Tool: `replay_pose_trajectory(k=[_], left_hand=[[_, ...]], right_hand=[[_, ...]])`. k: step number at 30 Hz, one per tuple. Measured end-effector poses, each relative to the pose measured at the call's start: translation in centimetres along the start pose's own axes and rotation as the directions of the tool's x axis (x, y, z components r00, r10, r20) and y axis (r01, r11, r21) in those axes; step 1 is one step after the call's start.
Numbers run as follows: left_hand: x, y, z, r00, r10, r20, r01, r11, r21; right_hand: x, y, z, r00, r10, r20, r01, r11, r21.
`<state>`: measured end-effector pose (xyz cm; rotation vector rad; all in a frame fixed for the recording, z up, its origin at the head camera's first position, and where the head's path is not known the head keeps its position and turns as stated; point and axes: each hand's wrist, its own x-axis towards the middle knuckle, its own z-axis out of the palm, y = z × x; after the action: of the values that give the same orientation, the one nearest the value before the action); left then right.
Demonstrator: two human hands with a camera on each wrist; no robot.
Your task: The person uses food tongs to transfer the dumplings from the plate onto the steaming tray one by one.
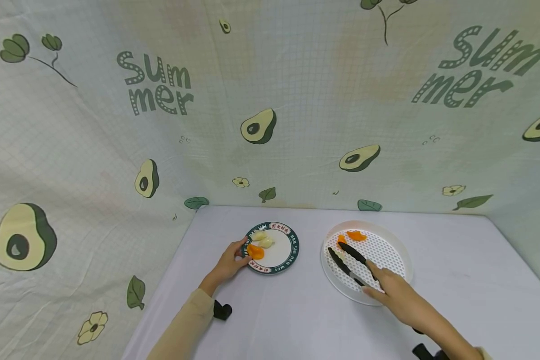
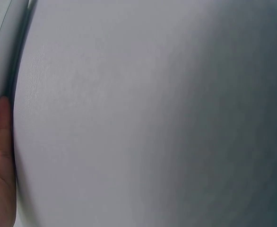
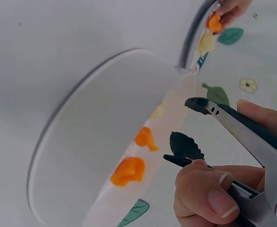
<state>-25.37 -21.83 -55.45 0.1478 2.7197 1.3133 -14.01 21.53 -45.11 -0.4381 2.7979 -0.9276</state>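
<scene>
My left hand grips the left rim of a round plate with a dark green patterned border. On that plate lie an orange piece, close to my thumb, and pale yellow pieces. My right hand holds metal tongs with black tips, their jaws spread apart over a white round tray with a perforated surface. Two orange pieces sit toward the tray's far left side, and a pale piece lies near them. Nothing shows clasped between the tong tips.
Plate and tray stand apart on a white-covered table. Behind and to the left hangs a pale cloth printed with avocados and leaves. The table's far edge runs just behind both dishes.
</scene>
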Motion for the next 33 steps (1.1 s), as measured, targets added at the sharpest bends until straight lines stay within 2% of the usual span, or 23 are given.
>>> replay_pose_trajectory(k=[8, 13, 16, 24, 33], left_hand=[[0.1, -0.2, 0.1, 1.0, 0.006, 0.0, -0.005, 1.0, -0.003], [0.1, -0.2, 0.1, 1.0, -0.01, 0.002, 0.01, 1.0, -0.008], [0.1, -0.3, 0.1, 1.0, 0.002, 0.004, -0.002, 1.0, -0.01], [0.2, -0.3, 0.0, 1.0, 0.005, 0.004, -0.005, 1.0, -0.017], [0.3, -0.4, -0.1, 1.0, 0.009, 0.009, -0.009, 1.0, -0.026]], right_hand=[[1.8, -2.1, 0.1, 0.998, -0.067, 0.021, 0.066, 0.996, 0.058], [3.4, -3.3, 0.9, 0.993, -0.105, 0.052, 0.1, 0.991, 0.086], [4.5, -3.9, 1.4, 0.988, -0.145, 0.06, 0.139, 0.986, 0.088], [7.6, -5.2, 3.5, 0.954, -0.262, 0.148, 0.249, 0.963, 0.1], [10.6, -6.6, 6.0, 0.927, -0.305, 0.218, 0.293, 0.952, 0.086]])
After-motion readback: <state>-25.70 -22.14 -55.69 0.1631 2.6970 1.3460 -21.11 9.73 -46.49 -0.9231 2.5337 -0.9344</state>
